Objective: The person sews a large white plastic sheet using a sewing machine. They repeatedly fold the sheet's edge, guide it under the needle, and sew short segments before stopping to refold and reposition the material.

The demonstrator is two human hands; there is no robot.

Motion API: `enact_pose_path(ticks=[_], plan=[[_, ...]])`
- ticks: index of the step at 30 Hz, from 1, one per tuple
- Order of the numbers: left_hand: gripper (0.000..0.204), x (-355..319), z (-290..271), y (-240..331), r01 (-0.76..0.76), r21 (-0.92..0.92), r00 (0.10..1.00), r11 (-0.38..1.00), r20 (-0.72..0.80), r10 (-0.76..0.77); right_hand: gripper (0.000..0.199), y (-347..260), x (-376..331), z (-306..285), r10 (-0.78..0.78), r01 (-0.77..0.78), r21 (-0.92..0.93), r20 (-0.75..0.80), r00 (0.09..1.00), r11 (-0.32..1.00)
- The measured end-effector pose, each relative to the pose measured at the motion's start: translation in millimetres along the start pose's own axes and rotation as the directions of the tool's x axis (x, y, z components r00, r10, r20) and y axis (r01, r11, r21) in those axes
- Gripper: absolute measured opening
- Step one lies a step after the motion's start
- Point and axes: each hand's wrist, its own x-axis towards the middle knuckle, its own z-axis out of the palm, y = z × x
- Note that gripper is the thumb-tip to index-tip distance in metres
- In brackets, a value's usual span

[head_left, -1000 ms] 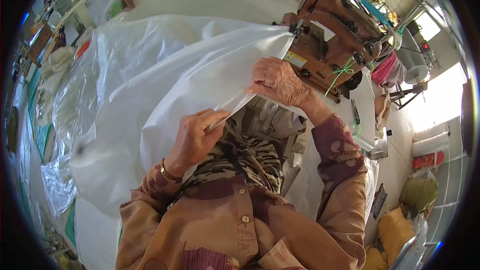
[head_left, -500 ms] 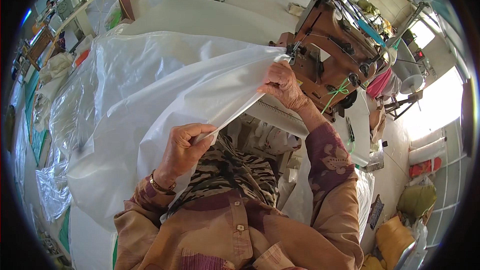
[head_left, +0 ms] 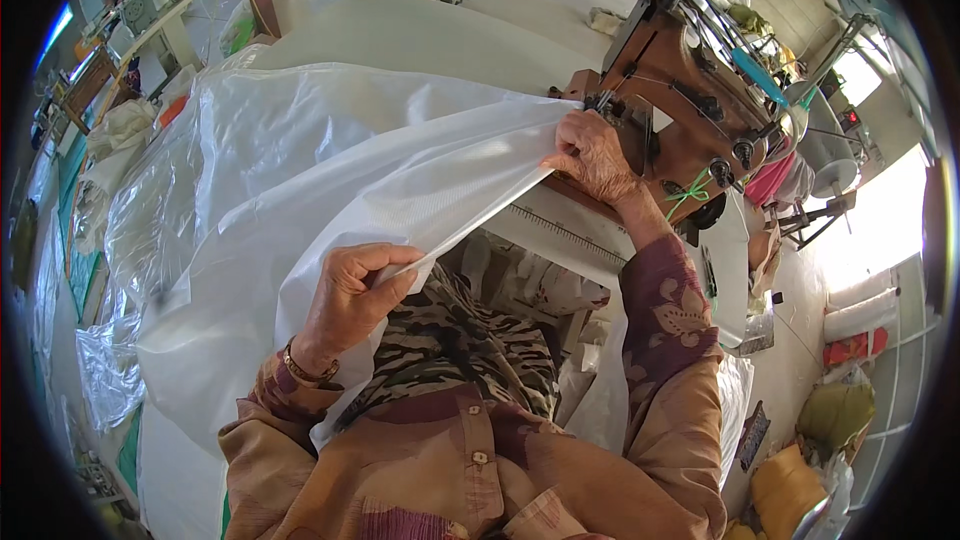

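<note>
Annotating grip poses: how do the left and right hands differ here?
The left hand pinches the white sheet well away from the sewing machine; the right hand holds it right by the machine.
The left hand has a bracelet at its wrist; the right hand's wrist looks bare.
Both grip the same sheet along its near edge.

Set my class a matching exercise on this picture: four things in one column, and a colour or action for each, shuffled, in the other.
Things:
1. sheet
2. sewing machine
3. knotted string
4. left hand

Descriptions:
A. bright green
B. pinching an edge between its fingers
C. white and creased
D. mostly brown

Pairs: 1-C, 2-D, 3-A, 4-B
</note>
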Motion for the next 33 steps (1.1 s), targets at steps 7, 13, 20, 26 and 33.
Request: enact_pose_path(ticks=[7, 13, 20, 26, 33], plan=[[0.02, -0.9, -2.5, -13.2, -0.077, 0.142, 0.997, 0.987, 0.024, 0.075, 0.052, 11.8, -0.6, 6.7, -0.048, 0.046, -0.092, -0.023, 0.999, 0.995], [0.029, -9.6, 23.2, -27.9, -0.26, 0.285, 0.954, 0.922, 0.221, 0.201, 0.037, -2.7, -0.9, 11.4, 0.001, -0.03, -0.178, -0.163, 0.987, 0.984], [0.026, -15.7, 66.2, -45.8, -0.359, 0.237, 0.914, 0.903, 0.288, 0.287, 0.025, -7.3, -40.2, 44.3, 0.027, -0.25, -0.356, -0.529, 0.848, 0.9], [0.031, -13.2, 70.3, -44.1, -0.36, 0.262, 0.881, 0.896, 0.412, 0.233, 0.035, -17.7, -63.0, 55.6, 0.084, -0.313, -0.384, -0.509, 0.857, 0.868], [0.029, -7.8, 80.5, -55.1, -0.436, 0.271, 0.858, 0.858, 0.414, 0.305, 0.034, -16.8, -59.0, 60.1, 0.095, -0.351, -0.449, -0.5, 0.861, 0.822]])
